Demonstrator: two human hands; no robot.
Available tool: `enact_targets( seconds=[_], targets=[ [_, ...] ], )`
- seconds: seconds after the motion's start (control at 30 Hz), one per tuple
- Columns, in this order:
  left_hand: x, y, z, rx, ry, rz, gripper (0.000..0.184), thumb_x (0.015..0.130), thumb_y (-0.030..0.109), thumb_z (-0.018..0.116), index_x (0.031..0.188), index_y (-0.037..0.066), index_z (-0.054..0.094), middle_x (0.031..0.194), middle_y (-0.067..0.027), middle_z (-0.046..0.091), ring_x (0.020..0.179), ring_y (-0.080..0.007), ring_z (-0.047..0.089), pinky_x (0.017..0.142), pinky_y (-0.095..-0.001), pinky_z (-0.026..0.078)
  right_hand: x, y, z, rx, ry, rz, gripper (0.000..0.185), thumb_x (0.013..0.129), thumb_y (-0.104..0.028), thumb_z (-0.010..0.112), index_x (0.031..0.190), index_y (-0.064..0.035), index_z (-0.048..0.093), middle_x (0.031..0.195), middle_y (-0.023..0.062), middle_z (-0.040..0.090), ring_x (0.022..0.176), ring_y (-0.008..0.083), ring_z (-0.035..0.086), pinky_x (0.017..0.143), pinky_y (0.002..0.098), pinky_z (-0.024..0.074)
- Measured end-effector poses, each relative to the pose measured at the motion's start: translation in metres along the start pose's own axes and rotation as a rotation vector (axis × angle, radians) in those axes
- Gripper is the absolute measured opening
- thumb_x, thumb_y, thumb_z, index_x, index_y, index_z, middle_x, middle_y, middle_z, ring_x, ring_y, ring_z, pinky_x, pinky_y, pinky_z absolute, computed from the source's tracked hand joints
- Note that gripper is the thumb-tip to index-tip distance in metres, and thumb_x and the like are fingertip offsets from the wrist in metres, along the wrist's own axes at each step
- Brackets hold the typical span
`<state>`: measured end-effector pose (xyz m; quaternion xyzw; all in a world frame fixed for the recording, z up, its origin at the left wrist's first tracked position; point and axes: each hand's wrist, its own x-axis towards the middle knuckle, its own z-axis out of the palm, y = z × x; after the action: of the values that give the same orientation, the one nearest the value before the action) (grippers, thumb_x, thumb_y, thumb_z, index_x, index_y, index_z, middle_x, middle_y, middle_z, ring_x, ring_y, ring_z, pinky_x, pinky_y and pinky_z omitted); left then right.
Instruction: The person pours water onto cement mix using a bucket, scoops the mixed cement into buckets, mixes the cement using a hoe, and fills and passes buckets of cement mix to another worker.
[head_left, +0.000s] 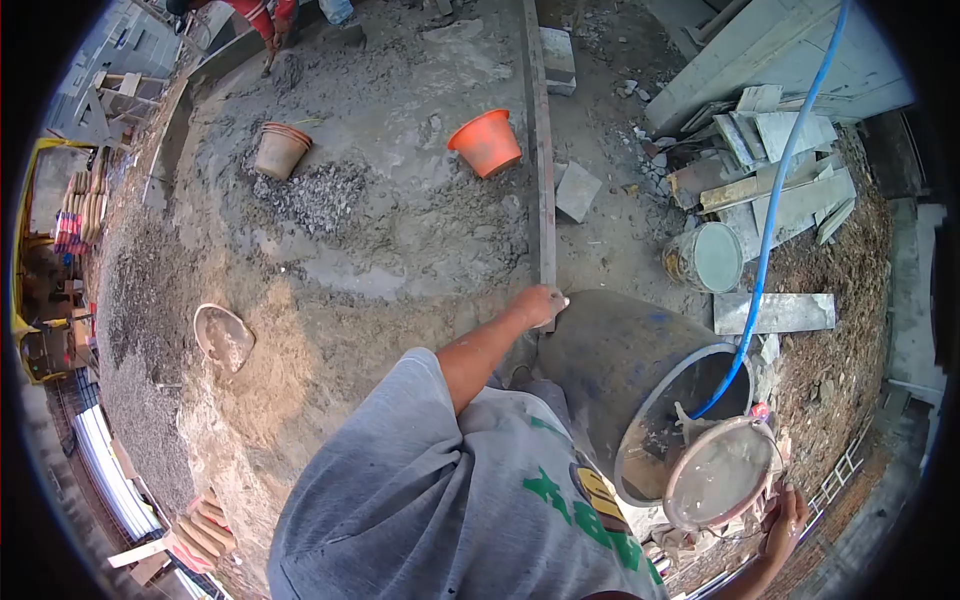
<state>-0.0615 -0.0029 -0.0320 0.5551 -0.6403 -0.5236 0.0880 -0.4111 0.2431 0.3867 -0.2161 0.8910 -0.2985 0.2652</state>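
Note:
My left hand is closed over the near end of a long narrow beam, beside a large dark drum; what its fingers hold is hidden. At the lower right, my right hand has curled fingers against the side of a round bucket of cloudy grey liquid. The bucket is near the drum's open mouth. A blue hose runs down into the drum.
An orange bucket and a grey-brown bucket stand on wet mortar by gravel. A basin lies left. Right are a pail, broken slabs and a flat board. Another person's hands are at the top left.

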Motion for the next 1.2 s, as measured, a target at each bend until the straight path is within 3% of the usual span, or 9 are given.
enact_targets(
  seconds=[0.3,0.47,0.6,0.67,0.73,0.83,0.93,1.1,1.2],
  targets=[
    [-0.022,-0.004,-0.052,-0.726,-0.042,-0.109,0.047,0.084,0.046,0.061,0.116,0.012,0.057,0.1,-0.0076,0.064,0.092,-0.0201,0.059,0.078,-0.0343,0.046,-0.061,-0.21,0.088,-0.432,-0.203,-0.302,0.029,0.088,-0.026,0.058,0.067,-0.01,0.048,0.05,-0.0061,0.038,0.041,0.0011,0.031,0.039,0.0191,0.0197],
    [0.013,0.029,-0.14,-0.968,-0.053,0.066,0.056,0.09,0.053,0.044,0.128,0.013,0.05,0.13,-0.0114,0.049,0.12,-0.0205,0.045,0.101,-0.0332,0.032,-0.081,-0.264,0.183,-0.535,-0.57,-0.518,0.019,0.087,-0.015,0.059,0.072,-0.0041,0.052,0.056,-0.003,0.045,0.046,0.0033,0.037,0.042,0.0211,0.0265],
    [0.079,0.043,-0.209,-0.912,-0.174,0.461,0.067,0.086,0.062,0.041,0.128,0.011,0.051,0.125,-0.0087,0.055,0.111,-0.0217,0.053,0.095,-0.0378,0.039,-0.081,-0.319,0.262,-0.609,-0.833,-0.719,0.022,0.087,-0.017,0.059,0.072,-0.004,0.05,0.058,-0.0025,0.046,0.047,0.0039,0.038,0.043,0.0212,0.0275],
    [0.067,0.034,-0.246,-1.054,-0.339,0.333,0.062,0.087,0.059,0.042,0.128,0.012,0.051,0.124,-0.009,0.055,0.11,-0.0213,0.054,0.095,-0.0379,0.04,-0.073,-0.366,0.304,-0.581,-0.897,-0.815,0.024,0.088,-0.023,0.058,0.074,-0.0046,0.05,0.057,-0.0034,0.043,0.047,0.0033,0.037,0.044,0.0203,0.0266],
    [0.056,-0.002,-0.261,-1.256,-0.401,0.304,0.054,0.089,0.051,0.044,0.127,0.014,0.051,0.121,-0.0079,0.057,0.107,-0.0198,0.056,0.094,-0.0371,0.043,-0.063,-0.414,0.359,-0.659,-0.857,-0.944,0.026,0.089,-0.027,0.055,0.073,-0.0079,0.049,0.054,-0.0053,0.037,0.045,0.0019,0.033,0.042,0.0195,0.0239],
    [0.013,-0.043,-0.254,-1.64,-0.123,0.354,0.051,0.089,0.047,0.045,0.126,0.012,0.051,0.119,-0.0065,0.059,0.103,-0.0186,0.059,0.092,-0.0357,0.045,-0.065,-0.478,0.458,-0.828,-0.812,-1.125,0.021,0.09,-0.023,0.051,0.075,-0.0078,0.052,0.049,-0.0042,0.039,0.04,0.0021,0.033,0.037,0.0204,0.0238],
    [-0.028,-0.045,-0.253,-1.745,0.057,0.281,0.058,0.087,0.055,0.039,0.124,0.012,0.051,0.118,-0.0084,0.059,0.1,-0.0203,0.061,0.088,-0.0366,0.047,-0.096,-0.498,0.548,-0.996,-0.729,-1.352,0.02,0.085,-0.021,0.053,0.073,-0.0057,0.054,0.051,-0.0017,0.044,0.042,0.0061,0.04,0.04,0.0247,0.0302],
    [-0.022,-0.092,-0.23,-1.699,-0.133,0.258,0.085,0.079,0.075,0.022,0.131,0.012,0.045,0.119,-0.0139,0.058,0.101,-0.0294,0.061,0.089,-0.0431,0.044,-0.116,-0.472,0.62,-1.02,-0.719,-1.445,0.018,0.083,-0.019,0.056,0.081,-0.0019,0.061,0.059,0.0067,0.056,0.054,0.0145,0.054,0.051,0.0335,0.0421],
    [-0.037,-0.074,-0.244,-1.68,-0.037,0.141,0.096,0.074,0.082,0.013,0.134,0.013,0.042,0.118,-0.0164,0.058,0.099,-0.0331,0.061,0.09,-0.0427,0.042,-0.092,-0.463,0.646,-0.871,-0.613,-1.806,0.022,0.084,-0.022,0.056,0.083,-0.0013,0.063,0.068,0.0117,0.061,0.066,0.0228,0.061,0.06,0.0382,0.0451]
  ],
)
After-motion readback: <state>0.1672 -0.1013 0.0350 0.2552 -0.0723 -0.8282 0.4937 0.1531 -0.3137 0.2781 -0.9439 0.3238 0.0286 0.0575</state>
